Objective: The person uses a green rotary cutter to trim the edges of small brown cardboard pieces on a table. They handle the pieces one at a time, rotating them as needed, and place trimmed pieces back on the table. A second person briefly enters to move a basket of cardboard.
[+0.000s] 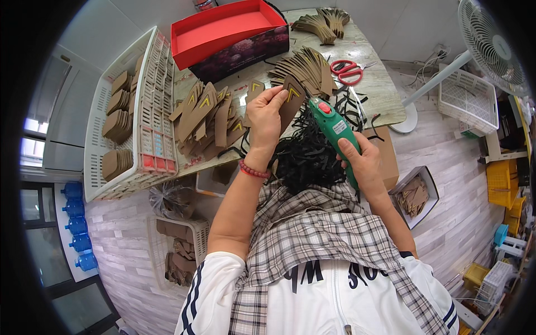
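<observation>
Pinched in my left hand is a flat brown strap-shaped piece with a rounded top and a yellow V mark. My right hand is wrapped round a green handheld power tool with a red button. The tool's narrow front end points at the piece's right edge; whether they touch cannot be made out. Below both hands lies a heap of black strips, partly on my checked apron. Left of my left hand is a loose pile of similar marked brown pieces.
On the table are fanned brown pieces, red-handled scissors and a red-lined box. A white plastic crate with stacked pieces stands at the left. Brown pieces fill a floor bin; a fan stands right.
</observation>
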`<state>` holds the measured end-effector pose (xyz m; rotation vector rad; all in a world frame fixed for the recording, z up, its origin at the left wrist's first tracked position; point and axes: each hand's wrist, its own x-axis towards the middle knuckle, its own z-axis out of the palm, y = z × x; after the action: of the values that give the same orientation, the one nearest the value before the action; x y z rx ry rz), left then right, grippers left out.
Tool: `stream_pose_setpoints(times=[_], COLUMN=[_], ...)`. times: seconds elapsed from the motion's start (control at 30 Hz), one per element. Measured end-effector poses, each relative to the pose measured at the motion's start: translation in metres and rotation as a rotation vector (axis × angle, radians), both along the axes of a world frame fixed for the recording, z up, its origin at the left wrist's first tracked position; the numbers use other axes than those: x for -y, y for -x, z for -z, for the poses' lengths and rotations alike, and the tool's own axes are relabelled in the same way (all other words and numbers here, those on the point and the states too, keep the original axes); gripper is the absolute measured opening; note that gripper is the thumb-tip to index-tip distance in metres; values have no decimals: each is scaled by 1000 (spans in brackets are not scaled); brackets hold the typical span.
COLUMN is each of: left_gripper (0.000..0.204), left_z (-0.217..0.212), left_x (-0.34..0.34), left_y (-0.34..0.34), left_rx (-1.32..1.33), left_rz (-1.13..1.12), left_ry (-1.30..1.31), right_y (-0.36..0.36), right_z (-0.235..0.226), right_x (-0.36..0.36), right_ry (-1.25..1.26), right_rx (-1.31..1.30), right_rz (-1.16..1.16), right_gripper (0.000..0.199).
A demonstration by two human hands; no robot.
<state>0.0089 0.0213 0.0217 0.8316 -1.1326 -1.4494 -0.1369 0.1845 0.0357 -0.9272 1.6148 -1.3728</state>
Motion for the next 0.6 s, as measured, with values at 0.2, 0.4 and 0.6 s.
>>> stream_pose_setpoints(times=[0.2,0.4,0.6], left_gripper=[16,16,14], left_z=[4,7,5], left_x=[3,2,8], left_y=[-3,-4,-12], left_rx=[92,160,298], left_rz=[37,103,226], left_ry=[59,110,192], right_y=[0,1,2], right_z=[4,3,4], right_x=[3,4,3], right_ry=[24,45,64], right_rx=[25,45,38], right_rz=[9,8,26], right_gripper=[36,36,36])
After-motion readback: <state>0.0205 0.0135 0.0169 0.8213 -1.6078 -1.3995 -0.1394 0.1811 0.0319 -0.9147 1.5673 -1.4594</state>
